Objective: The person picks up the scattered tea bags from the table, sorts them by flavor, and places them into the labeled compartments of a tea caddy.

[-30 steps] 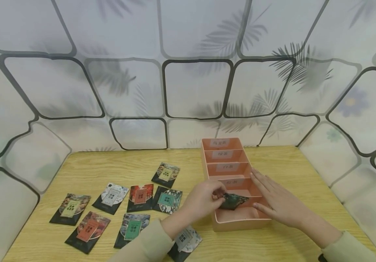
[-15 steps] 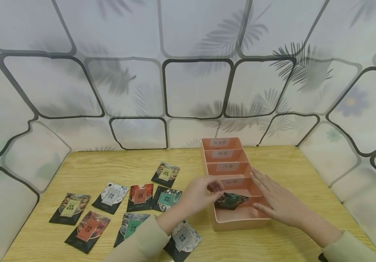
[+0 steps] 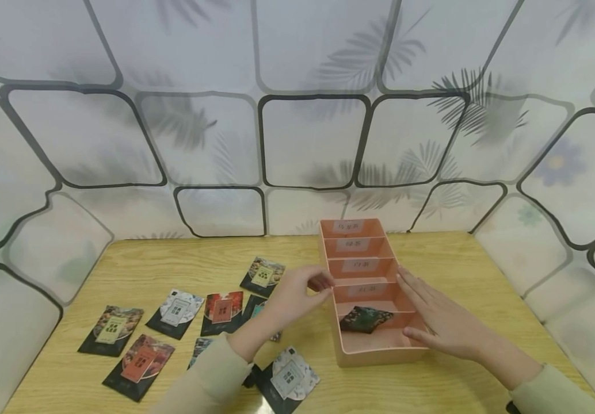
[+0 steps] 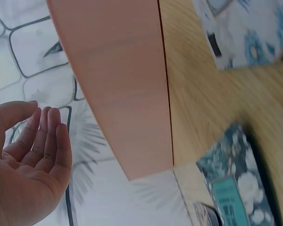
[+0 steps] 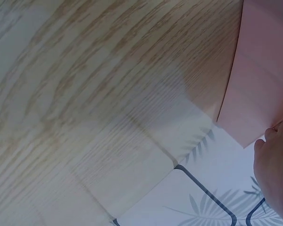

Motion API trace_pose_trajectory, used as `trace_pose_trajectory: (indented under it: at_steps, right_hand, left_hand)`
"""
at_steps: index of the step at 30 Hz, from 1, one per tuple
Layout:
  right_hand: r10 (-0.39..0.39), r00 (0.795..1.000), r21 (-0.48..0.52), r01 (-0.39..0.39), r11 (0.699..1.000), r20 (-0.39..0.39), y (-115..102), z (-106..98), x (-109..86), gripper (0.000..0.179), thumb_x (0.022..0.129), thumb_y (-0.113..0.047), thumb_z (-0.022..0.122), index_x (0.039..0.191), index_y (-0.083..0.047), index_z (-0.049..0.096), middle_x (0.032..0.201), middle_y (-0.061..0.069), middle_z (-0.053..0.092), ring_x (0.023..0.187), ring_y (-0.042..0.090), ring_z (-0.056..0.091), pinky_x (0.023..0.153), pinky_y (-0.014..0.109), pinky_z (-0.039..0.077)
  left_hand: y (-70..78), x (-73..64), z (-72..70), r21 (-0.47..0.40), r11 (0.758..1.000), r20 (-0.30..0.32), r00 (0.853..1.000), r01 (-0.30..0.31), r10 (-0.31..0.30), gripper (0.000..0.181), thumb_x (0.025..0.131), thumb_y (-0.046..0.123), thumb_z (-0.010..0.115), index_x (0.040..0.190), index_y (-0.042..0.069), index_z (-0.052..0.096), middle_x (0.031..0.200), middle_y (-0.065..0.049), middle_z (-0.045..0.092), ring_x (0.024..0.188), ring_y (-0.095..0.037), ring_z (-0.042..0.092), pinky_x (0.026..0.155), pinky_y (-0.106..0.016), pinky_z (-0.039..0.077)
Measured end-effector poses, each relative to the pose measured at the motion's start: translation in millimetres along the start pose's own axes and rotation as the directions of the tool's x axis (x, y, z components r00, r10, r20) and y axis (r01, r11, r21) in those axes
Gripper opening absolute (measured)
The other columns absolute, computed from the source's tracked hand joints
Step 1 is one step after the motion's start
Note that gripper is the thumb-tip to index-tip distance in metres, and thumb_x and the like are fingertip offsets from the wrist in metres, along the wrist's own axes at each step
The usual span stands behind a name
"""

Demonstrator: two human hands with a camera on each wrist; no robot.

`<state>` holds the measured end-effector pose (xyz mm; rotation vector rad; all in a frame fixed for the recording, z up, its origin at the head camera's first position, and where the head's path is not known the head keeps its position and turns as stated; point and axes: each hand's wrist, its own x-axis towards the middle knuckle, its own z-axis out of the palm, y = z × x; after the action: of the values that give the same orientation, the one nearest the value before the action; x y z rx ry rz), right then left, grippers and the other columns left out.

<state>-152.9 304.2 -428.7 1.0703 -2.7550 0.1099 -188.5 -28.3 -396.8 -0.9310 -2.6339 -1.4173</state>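
A long pink divided box with paper labels stands right of the table's middle. A dark green patterned sachet lies in its near part, tilted against the left wall. My left hand hovers just outside the box's left rim, fingers loosely curved and holding nothing. In the left wrist view that hand is beside the box's pink side wall. My right hand rests along the box's right rim, fingers extended; only part of it shows in the right wrist view.
Several sachets lie left of the box: yellow-labelled ones, red-labelled ones and white-labelled ones. Green-labelled sachets are partly hidden under the left arm. Patterned curtain surrounds the wooden table.
My left hand has let go of the dark green sachet and drawn back left, out of the box. The sachet stays inside. My right hand has kept its place on the rim.
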Motion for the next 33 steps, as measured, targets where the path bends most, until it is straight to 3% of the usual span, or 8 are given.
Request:
trace_pose_trajectory:
  at_steps: [7,17,24,30,33]
  right_hand:
    - [0.013,1.0,0.03,-0.013,0.999,0.007,-1.2,-1.0,-0.2,0.091,0.088,-0.049,0.06,0.15,-0.001,0.014,0.157,0.017,0.013,0.143,0.032,0.018,0.116,0.019,-0.001]
    - [0.02,1.0,0.028,-0.02,0.999,0.013,-1.2,-1.0,-0.7,0.091,0.088,-0.048,0.06,0.15,-0.001,0.014,0.156,0.017,0.012,0.143,0.032,0.018,0.116,0.019,-0.001]
    - [0.026,1.0,0.037,-0.026,0.999,0.001,-2.0,0.1,-0.3,0.09,0.088,-0.049,0.059,0.15,-0.001,0.014,0.156,0.018,0.014,0.143,0.031,0.018,0.114,0.014,-0.003]
    - [0.029,1.0,0.039,-0.029,0.999,-0.008,-2.6,-0.2,-0.9,0.089,0.089,-0.048,0.059,0.15,-0.001,0.015,0.156,0.018,0.015,0.142,0.031,0.019,0.114,0.015,-0.002]
    - [0.046,0.999,0.048,-0.046,0.998,0.005,-3.2,-0.6,-0.7,0.089,0.089,-0.047,0.06,0.151,-0.003,0.013,0.157,0.016,0.014,0.143,0.03,0.019,0.114,0.013,-0.003]
  left_hand:
    - [-14.2,-6.0,-19.6,0.008,0.997,-0.004,0.998,0.071,-0.071,0.008,0.088,0.014,0.066,0.095,0.018,0.066,0.089,0.009,0.066,0.08,-0.004,0.061,0.077,-0.028,0.054]
    - [-36.0,-20.0,-41.9,0.022,0.993,-0.006,0.994,0.113,-0.113,0.011,0.087,0.015,0.069,0.095,0.022,0.065,0.09,0.006,0.064,0.079,-0.007,0.06,0.069,-0.022,0.051]
    - [-47.7,-26.4,-47.5,0.042,0.994,0.076,0.992,0.098,-0.101,0.014,0.085,0.013,0.07,0.098,0.017,0.065,0.096,-0.007,0.065,0.081,-0.013,0.061,0.069,-0.023,0.052]
    - [-62.1,-28.6,-46.7,0.092,0.993,0.141,0.986,0.079,-0.092,0.018,0.085,0.015,0.071,0.102,0.011,0.066,0.097,-0.008,0.065,0.082,-0.015,0.061,0.067,-0.024,0.051]
    - [-68.2,-28.7,-47.1,0.088,0.994,0.171,0.982,0.067,-0.081,0.022,0.084,0.013,0.072,0.105,0.008,0.065,0.1,-0.01,0.064,0.086,-0.02,0.061,0.071,-0.031,0.053]
